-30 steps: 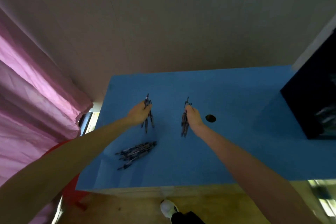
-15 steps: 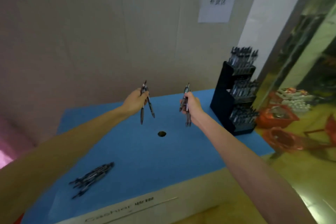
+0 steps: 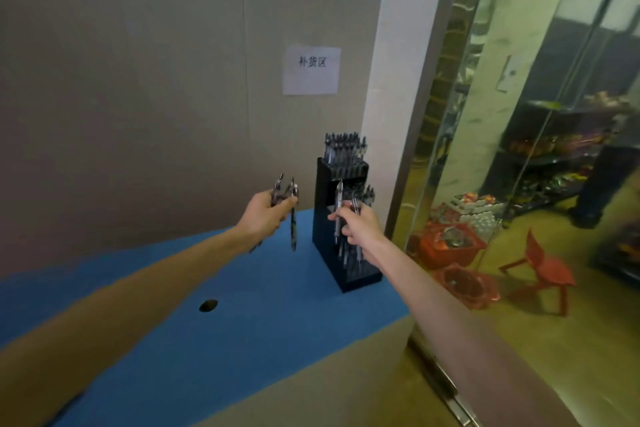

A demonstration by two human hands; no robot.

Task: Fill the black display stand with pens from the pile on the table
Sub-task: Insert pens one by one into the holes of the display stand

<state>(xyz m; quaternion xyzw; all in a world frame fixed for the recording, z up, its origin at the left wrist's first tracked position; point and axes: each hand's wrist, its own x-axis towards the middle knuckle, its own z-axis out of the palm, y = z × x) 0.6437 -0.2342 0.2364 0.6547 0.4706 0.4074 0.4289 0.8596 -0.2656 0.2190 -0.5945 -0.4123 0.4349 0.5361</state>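
The pens are split between both hands and the stand. The left hand (image 3: pixel 263 217) grips a small bundle of pens (image 3: pixel 292 215) around mid-barrel; the clip ends fan out above the fist and one barrel hangs down below it, over the table (image 3: pixel 242 340). The right hand (image 3: pixel 360 225) pinches a second bundle of pens (image 3: pixel 338 210) between thumb and curled fingers (image 3: pixel 346 230), directly in front of the black display stand (image 3: pixel 323 246). Exact pen counts cannot be read because of blur.

Handling, as a judgement: each pen is light, rigid and smooth-barrelled. A loose bundle is likely to splay or slide, as the fanned ends in the left hand suggest. Hold should be taken at mid-barrel, with the tips aligned and pointing down, so that the pens enter a tier together. Dropping is a small risk to the pens themselves, but a loose pen would probably roll on the table.

The display stand sits on the far right corner of the table, just beside the wall. It is stepped: the upper tier (image 3: pixel 344 149) is packed with upright pens, and further pens show in the tiers behind and below the right hand. Which tier has free space cannot be told.

Beyond the stand: a round hole (image 3: pixel 208 305) in the blue table surface, a paper sign (image 3: pixel 311 69) on the wall, a glass partition on the right, and red baskets (image 3: pixel 450 246) and a red chair (image 3: pixel 543 267) on the floor.
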